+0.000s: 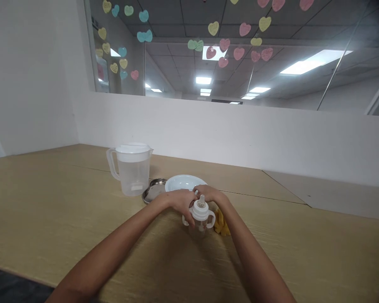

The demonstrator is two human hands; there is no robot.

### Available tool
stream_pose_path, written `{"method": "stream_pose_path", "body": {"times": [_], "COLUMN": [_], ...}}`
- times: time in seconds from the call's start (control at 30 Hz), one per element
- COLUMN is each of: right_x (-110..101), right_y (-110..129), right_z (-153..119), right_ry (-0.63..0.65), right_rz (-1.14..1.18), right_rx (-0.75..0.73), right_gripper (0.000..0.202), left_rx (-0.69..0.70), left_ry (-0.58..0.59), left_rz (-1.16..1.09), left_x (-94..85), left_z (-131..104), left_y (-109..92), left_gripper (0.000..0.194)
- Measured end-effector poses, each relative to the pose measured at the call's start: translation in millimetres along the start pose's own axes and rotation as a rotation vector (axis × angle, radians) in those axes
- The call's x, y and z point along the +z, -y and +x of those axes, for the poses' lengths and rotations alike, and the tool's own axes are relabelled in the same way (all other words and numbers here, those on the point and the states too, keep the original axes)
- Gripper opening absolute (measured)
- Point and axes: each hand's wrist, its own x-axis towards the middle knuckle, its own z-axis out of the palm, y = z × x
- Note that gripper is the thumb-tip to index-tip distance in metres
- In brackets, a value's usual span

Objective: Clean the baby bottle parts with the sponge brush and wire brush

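Observation:
A clear baby bottle (201, 213) with a white collar, two white side handles and a clear nipple stands upright on the table. My left hand (180, 201) is curved around its left side, the thumb in front by the left handle and the other fingers largely hidden behind. Just behind the nipple, my right hand (208, 192) has its fingers bent down close to the left hand's fingers. Whatever those fingers hold, if anything, is hidden. A yellow crumpled item (221, 224), perhaps cloth, lies beside the bottle, partly covered by my right forearm.
Behind my hands sits a white bowl (180, 182). A metal tray (153, 192) lies left of it, next to a translucent lidded pitcher (134, 172). The wooden table (66, 210) meets a white wall (177, 130) below a window with heart-shaped notes.

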Motion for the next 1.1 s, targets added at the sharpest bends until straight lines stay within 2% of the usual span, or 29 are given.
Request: {"method": "stream_pose_path", "body": {"times": [0.13, 0.3, 0.33, 0.4, 0.53, 0.7, 0.77, 0.9, 1.1], "right_x": [-16, -49, -55, -61, -56, -45, -43, -45, -46], "right_y": [3, 12, 15, 23, 44, 61, 62, 60, 57], "right_z": [-10, -47, -55, -69, -77, -70, -69, -70, -71], "right_ry": [-0.033, -0.125, -0.112, -0.039, 0.044, -0.013, -0.027, 0.043, 0.047], "right_rz": [0.037, 0.053, 0.075, 0.130, 0.100, -0.135, -0.189, -0.197, -0.212], "right_rx": [-0.027, -0.020, -0.037, -0.026, 0.076, 0.077, 0.064, 0.066, 0.004], "right_gripper": [0.044, 0.030, 0.026, 0.030, 0.041, 0.032, 0.031, 0.026, 0.037], "left_rx": [0.000, -0.006, -0.002, 0.000, -0.026, -0.088, -0.108, -0.083, -0.029], "left_ry": [0.014, 0.024, 0.024, 0.025, 0.041, 0.031, 0.032, 0.020, -0.020], "left_rz": [0.008, -0.015, -0.020, -0.023, -0.037, -0.013, -0.020, -0.059, -0.154], "left_x": [1.2, 0.1, -0.2, -0.3, 0.9, 1.5, 1.8, 3.6, 5.6], "left_z": [1, 0, 0, -1, 0, 1, 1, 2, 3], "left_y": [2, 2, 1, 1, 2, 1, 3, 7, 6], "left_gripper": [0.045, 0.046, 0.045, 0.046, 0.043, 0.044, 0.046, 0.047, 0.047]}}
